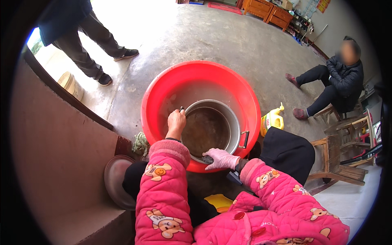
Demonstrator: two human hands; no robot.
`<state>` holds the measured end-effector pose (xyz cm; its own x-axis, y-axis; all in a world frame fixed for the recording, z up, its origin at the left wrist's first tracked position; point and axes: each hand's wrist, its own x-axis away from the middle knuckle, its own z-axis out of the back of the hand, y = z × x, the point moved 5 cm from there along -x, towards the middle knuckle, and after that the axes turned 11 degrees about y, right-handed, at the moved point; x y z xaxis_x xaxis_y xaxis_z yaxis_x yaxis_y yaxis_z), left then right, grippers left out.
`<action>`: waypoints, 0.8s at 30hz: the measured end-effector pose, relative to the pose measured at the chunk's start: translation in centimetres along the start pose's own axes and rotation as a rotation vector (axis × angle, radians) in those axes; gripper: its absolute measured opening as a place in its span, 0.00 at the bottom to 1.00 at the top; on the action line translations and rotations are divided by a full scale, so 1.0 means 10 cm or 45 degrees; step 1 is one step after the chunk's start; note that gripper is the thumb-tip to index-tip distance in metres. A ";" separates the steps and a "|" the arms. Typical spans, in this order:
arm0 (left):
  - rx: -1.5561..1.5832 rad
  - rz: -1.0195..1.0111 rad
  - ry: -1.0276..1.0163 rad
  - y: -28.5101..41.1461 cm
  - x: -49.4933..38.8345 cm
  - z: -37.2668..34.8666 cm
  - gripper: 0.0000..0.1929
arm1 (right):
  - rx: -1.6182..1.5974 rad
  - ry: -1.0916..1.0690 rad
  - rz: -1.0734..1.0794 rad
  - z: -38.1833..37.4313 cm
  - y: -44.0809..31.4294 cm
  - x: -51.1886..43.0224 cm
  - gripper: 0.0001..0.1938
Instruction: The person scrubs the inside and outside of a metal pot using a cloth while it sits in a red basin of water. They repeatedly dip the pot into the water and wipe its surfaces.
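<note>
In the head view a large red plastic basin (pixel 196 71) with murky water stands on the floor before me. A round metal pot (pixel 235 122) sits in it, with brownish water inside. My left hand (pixel 176 122), bare, grips the pot's handle at its upper left side. On my right hand (pixel 223 159) is a pale pink glove; its fingers hold a dark grey scouring pad (pixel 208 159) against the pot's near rim. The pot's other handle (pixel 244 139) sticks out on the right.
A yellow pump bottle (pixel 275 118) stands right of the basin, and a green rag (pixel 141 143) lies left. A round metal lid (pixel 118 180) leans by the wall. One person (pixel 88 39) stands upper left; another (pixel 343 76) sits at right near wooden chairs (pixel 329 156).
</note>
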<state>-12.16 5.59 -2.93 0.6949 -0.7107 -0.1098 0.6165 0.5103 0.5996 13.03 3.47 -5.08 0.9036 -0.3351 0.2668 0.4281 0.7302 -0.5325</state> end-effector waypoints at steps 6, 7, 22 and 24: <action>0.117 0.300 0.129 0.07 0.16 0.23 0.19 | 0.220 0.074 -0.102 -0.04 -0.14 0.03 0.23; 0.072 0.330 0.190 0.09 0.21 0.32 0.19 | 0.235 0.086 -0.111 -0.04 -0.16 0.00 0.22; 0.316 0.947 -0.297 -0.14 1.10 -0.28 0.16 | -0.259 0.336 -0.213 0.59 -0.15 -0.38 0.17; 0.206 0.810 -0.141 -0.20 0.96 -0.29 0.15 | -0.107 0.356 -0.225 0.73 0.04 -0.24 0.19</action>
<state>-5.70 -0.87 -7.48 0.8575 -0.3449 0.3817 0.0294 0.7736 0.6330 10.93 8.86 -0.07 0.7800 -0.6107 0.1365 0.5675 0.5985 -0.5655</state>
